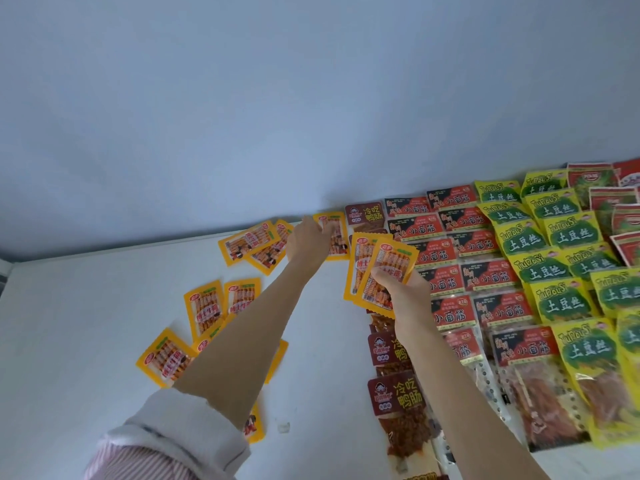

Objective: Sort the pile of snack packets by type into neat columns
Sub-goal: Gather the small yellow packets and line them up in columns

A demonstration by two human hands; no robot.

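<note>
Holding orange packets (379, 271), right hand (401, 292) grip

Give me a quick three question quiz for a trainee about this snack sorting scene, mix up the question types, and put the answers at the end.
1. True or false: the right hand holds several orange packets fanned together.
2. Multiple choice: where does the left hand reach? A) to an orange packet at the far edge of the table; B) to the yellow-green packets; C) into its own sleeve.
3. Fill in: the orange packets near the left forearm lie ____, not in a column.

Key: 1 true; 2 A, its fingers are on the far orange packet; 3 scattered.
</note>
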